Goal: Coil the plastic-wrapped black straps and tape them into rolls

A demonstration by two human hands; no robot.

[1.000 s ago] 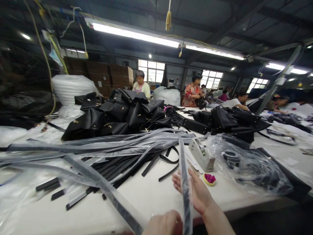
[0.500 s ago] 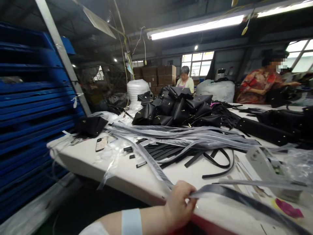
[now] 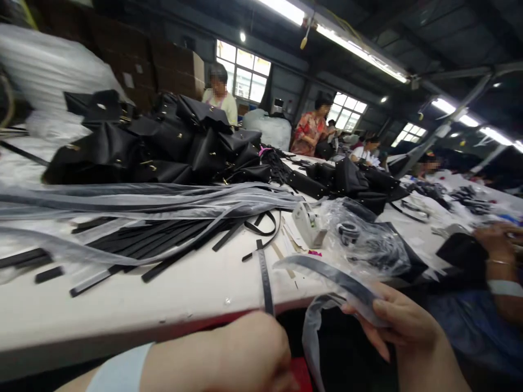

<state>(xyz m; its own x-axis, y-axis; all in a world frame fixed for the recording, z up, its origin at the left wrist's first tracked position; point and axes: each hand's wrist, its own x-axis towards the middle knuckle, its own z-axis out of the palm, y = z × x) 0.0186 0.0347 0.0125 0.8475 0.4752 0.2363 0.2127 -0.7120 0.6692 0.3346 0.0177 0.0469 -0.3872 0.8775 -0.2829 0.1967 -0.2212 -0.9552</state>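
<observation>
grips black strap in closed left hand at the worktop edge; pinches clear sleeve just beside it between curled fingers of right hand. may tear the thin sleeve if tugged crooked.

Piled black bags, tape dispenser.

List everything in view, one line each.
black leather bags: many, black, piled far left
loose black straps: many, black, spread on white table
clear plastic sleeves: many, greyish, over those straps
white tape dispenser: one, white, mid-table
crumpled clear plastic bag: one, clear, beside dispenser
co-workers: several, mixed colours, seated beyond
thin black strap: one, black, at table's near edge
sleeved black strap: one, black, front right
left hand: one, closed on thin black strap
right hand: one, holding sleeved black strap
</observation>
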